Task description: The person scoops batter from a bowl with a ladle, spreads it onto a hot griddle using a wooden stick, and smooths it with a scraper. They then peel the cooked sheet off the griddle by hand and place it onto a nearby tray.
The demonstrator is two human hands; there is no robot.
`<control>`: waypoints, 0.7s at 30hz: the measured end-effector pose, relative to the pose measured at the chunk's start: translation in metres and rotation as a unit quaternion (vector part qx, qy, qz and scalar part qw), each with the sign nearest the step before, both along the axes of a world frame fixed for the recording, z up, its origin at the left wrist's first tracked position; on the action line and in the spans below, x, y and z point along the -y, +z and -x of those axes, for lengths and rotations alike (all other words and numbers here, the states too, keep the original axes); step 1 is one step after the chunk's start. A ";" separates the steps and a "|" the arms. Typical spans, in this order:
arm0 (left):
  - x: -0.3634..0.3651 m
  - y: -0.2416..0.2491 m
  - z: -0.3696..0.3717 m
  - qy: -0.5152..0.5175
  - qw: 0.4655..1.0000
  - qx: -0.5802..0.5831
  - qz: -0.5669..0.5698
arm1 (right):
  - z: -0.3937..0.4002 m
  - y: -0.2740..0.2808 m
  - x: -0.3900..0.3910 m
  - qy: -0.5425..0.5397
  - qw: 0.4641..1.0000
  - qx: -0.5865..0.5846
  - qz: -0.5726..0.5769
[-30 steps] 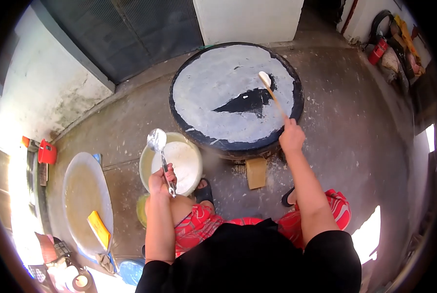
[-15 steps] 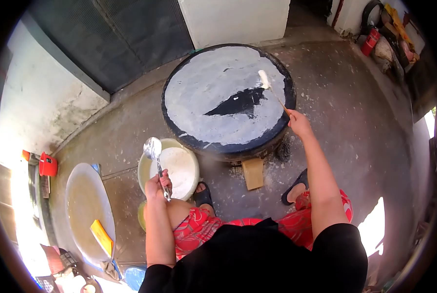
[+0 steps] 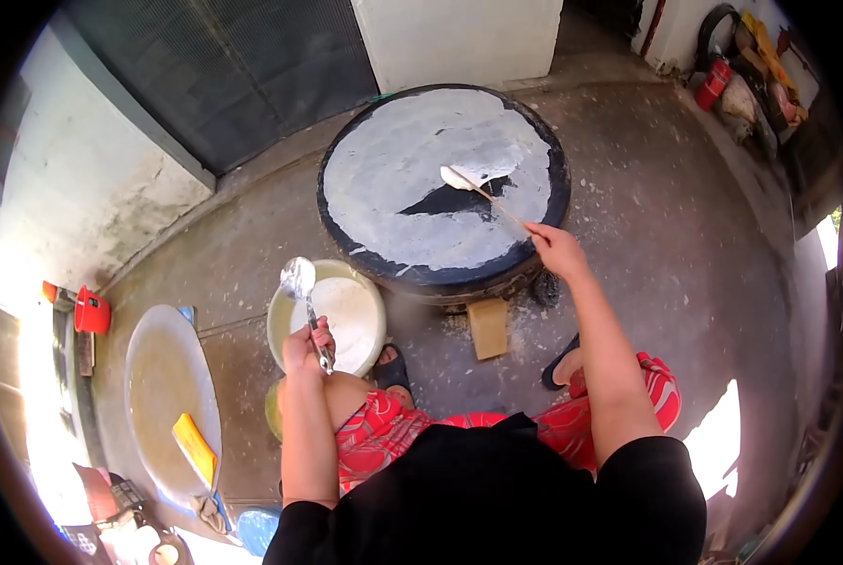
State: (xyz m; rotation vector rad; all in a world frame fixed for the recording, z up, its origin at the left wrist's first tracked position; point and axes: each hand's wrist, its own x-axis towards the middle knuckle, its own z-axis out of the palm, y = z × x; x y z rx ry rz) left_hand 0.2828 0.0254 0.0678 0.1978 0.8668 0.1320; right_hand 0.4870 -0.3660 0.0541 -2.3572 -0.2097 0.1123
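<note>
A large round black griddle (image 3: 561,188) carries a thin layer of whitish batter (image 3: 384,160), with a dark bare patch right of its middle. My right hand (image 3: 555,250) grips a thin wooden stick (image 3: 499,205) over the griddle's near right side. The stick's far end lies in a lump of white batter (image 3: 456,177) at the upper edge of that patch. In my left hand (image 3: 308,348) is a metal ladle (image 3: 298,278), its white-smeared bowl raised over the left rim of a basin (image 3: 372,330) of white batter.
At left, a big round tray (image 3: 162,377) bears a yellow object (image 3: 194,446). A red bucket (image 3: 92,311) is by the left wall. Under the griddle's near edge sits a brown block (image 3: 487,328). A red extinguisher (image 3: 713,83) stands among clutter at upper right.
My right hand has moved slightly left and down. The stick's end and the white lump have shifted left, and batter now covers the upper right part of the dark patch. My left hand is nearly unmoved.
</note>
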 end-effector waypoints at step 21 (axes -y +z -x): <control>-0.003 -0.001 0.008 -0.012 1.000 -0.011 -0.024 | 0.034 -0.018 -0.070 0.053 0.998 0.018 -0.010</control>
